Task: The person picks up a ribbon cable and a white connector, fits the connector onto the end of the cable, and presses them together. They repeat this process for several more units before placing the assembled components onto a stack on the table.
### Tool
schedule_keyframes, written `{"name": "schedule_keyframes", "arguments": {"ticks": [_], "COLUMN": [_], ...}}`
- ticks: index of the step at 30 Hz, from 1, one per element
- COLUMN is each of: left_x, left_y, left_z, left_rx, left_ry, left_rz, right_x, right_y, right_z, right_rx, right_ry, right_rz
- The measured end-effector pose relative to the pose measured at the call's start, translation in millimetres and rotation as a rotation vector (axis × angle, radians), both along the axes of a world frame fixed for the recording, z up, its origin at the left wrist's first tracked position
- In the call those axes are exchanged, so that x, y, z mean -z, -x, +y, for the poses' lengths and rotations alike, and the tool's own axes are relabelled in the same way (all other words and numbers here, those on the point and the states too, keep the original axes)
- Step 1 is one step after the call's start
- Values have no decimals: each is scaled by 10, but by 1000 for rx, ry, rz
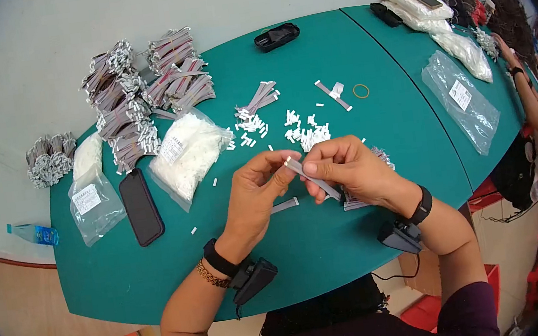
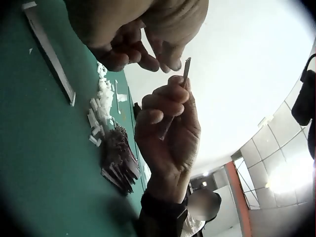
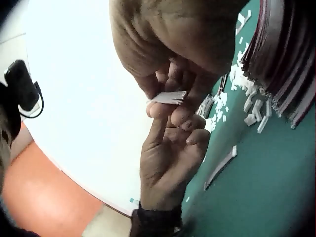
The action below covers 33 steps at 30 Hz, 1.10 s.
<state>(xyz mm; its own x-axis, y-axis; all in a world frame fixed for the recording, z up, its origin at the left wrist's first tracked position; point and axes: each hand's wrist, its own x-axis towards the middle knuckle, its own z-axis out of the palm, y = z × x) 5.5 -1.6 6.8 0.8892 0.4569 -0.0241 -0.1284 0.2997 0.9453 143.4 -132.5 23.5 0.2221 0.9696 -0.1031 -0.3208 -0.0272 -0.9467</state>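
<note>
My right hand (image 1: pixel 357 170) pinches a short grey flat ribbon cable (image 1: pixel 314 177) between thumb and fingers, above the green table. The cable's white-tipped end (image 3: pixel 182 96) points out past the fingertips. Close against that end are the bent thumb and forefinger of my left hand (image 1: pixel 252 193); I cannot tell whether they pinch anything. Below the hands, a single loose ribbon cable (image 1: pixel 285 205) lies on the table. A bundle of ribbon cables (image 2: pixel 120 160) is partly hidden under the right hand in the head view. Just beyond the hands are small white connector pieces (image 1: pixel 312 137) in a loose heap.
Stacked cable bundles (image 1: pixel 121 112) stand at the back left. Near them are a bag of white pieces (image 1: pixel 187 148), a phone (image 1: pixel 141 207) and a water bottle (image 1: pixel 33 234). A black pouch (image 1: pixel 276 37) lies at the back, an empty plastic bag (image 1: pixel 461 101) right. Another person's arm (image 1: pixel 524 83) reaches in.
</note>
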Motion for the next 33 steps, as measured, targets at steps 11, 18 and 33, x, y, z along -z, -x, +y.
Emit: {"name": "schedule_keyframes", "arguments": {"ticks": [11, 18, 33], "left_x": [16, -10, 36], "left_y": [4, 1, 16], "left_z": [-71, -85, -131], "left_rx": [-76, -79, -111], "left_ry": [-68, -40, 101], "left_rz": [-13, -42, 8], "right_x": [65, 83, 91], "right_y": [186, 197, 250], "right_z": [4, -5, -2], "right_rx": [252, 253, 232], "right_ry": [-110, -131, -112], "right_rz": [-287, -438, -188]}}
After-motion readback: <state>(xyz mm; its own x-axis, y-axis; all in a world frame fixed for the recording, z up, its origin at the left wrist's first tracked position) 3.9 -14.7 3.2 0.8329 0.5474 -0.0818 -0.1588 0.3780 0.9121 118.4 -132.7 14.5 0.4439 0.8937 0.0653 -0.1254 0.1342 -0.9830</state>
